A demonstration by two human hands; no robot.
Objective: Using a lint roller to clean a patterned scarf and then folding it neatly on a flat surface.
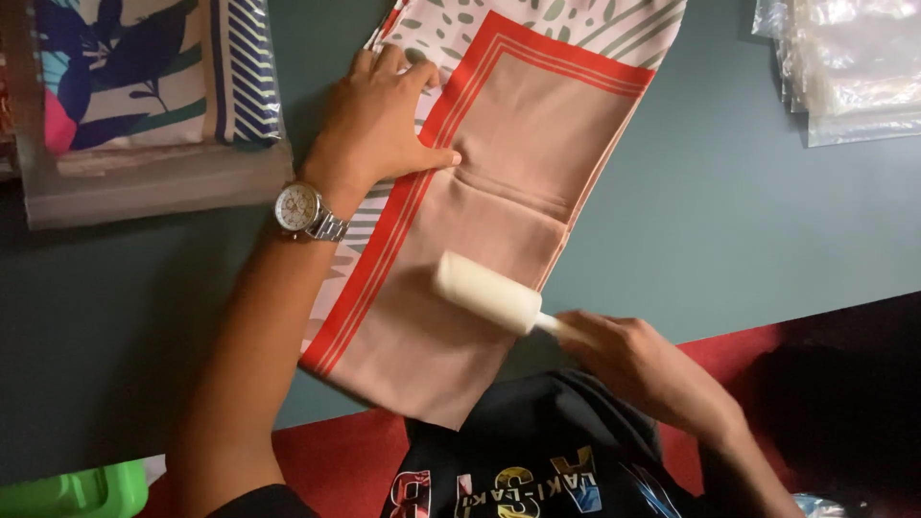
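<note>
A folded scarf (508, 144), dusty pink with red stripes and a leaf-patterned border, lies across the grey-green table (748, 211). My left hand (379, 120), with a metal wristwatch (305, 211) on the wrist, presses flat on the scarf's left edge, fingers spread. My right hand (643, 364) grips the handle of a white lint roller (484, 291), whose roll lies on the lower part of the scarf.
A bagged patterned fabric in blue, pink and white (144, 86) sits at the top left. A stack of clear plastic bags (844, 67) lies at the top right. A green container (77, 491) shows at the bottom left. Red floor lies beyond the table's near edge.
</note>
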